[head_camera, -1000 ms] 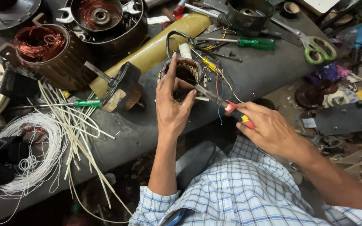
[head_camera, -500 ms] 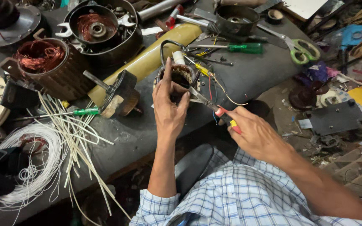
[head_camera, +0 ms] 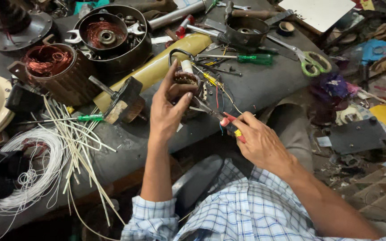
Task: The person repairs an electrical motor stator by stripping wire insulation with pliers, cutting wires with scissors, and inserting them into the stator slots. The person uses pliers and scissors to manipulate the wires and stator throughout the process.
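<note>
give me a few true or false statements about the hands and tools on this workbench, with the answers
1. The left hand holds a small motor winding. True.
2. The right hand grips a hammer. False: it grips pliers with red and yellow handles, their tip at the winding.
3. The green-handled scissors lie on the bench, away from both hands. True.
4. The green-handled screwdriver is in the left hand. False: it lies on the bench beyond the winding.
5. A coil of white cord lies at the left end of the bench. True.
</note>
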